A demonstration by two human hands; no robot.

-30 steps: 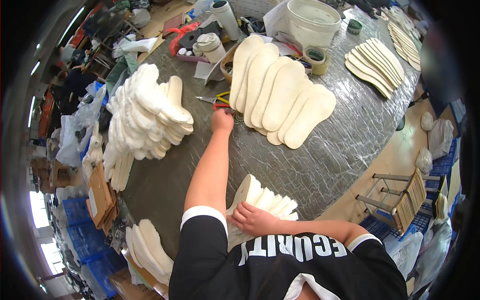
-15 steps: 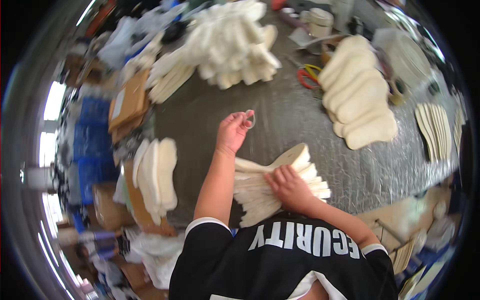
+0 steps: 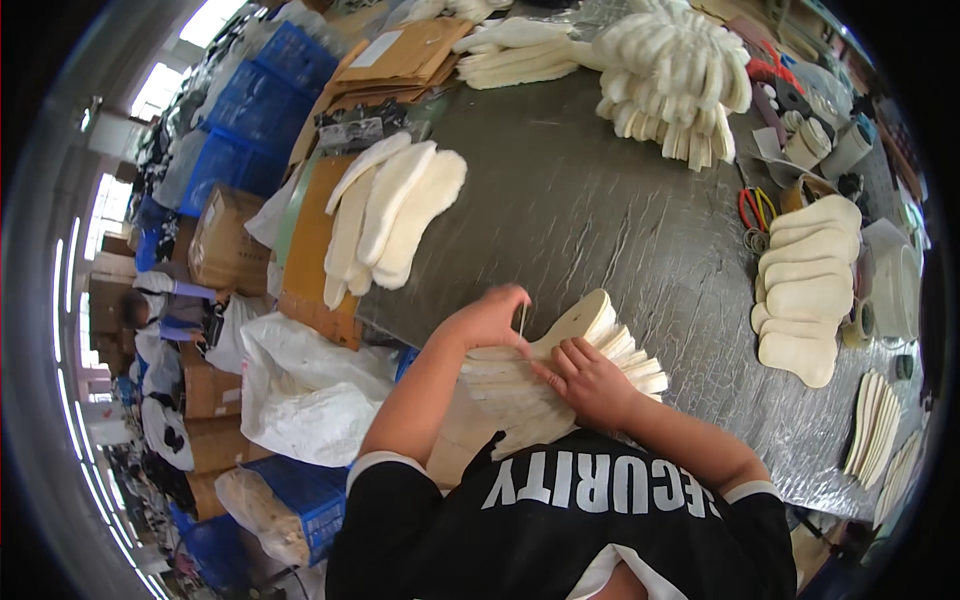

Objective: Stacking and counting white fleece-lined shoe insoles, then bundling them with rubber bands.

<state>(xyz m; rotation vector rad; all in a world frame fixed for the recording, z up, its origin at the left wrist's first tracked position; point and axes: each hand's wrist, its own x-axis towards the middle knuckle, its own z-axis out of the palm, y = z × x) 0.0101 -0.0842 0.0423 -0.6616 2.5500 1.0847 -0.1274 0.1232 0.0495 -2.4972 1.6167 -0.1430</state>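
Observation:
A bundle of cream shoe insoles (image 3: 585,317) lies fanned at the table's near edge, against my body. My right hand (image 3: 592,382) is closed on the middle of it, fingers over the top insole. At the bundle's left end, my left hand (image 3: 490,318) pinches a thin pale rubber band (image 3: 523,318), which stands stretched between its fingers and the insoles. How far the band goes round the bundle is hidden.
Fleecy insoles (image 3: 410,205) lie at the table's left, with a big heap (image 3: 670,70) farther back. Flat insoles (image 3: 808,285) overlap at the right, by red-and-yellow-handled scissors (image 3: 757,208). A white sack (image 3: 310,395) sits left of the table; another person (image 3: 170,310) is beyond.
My left hand has come down toward me with the rubber band, from above the table to the bundle's left end. The right hand stays on the insoles. The view has turned leftward.

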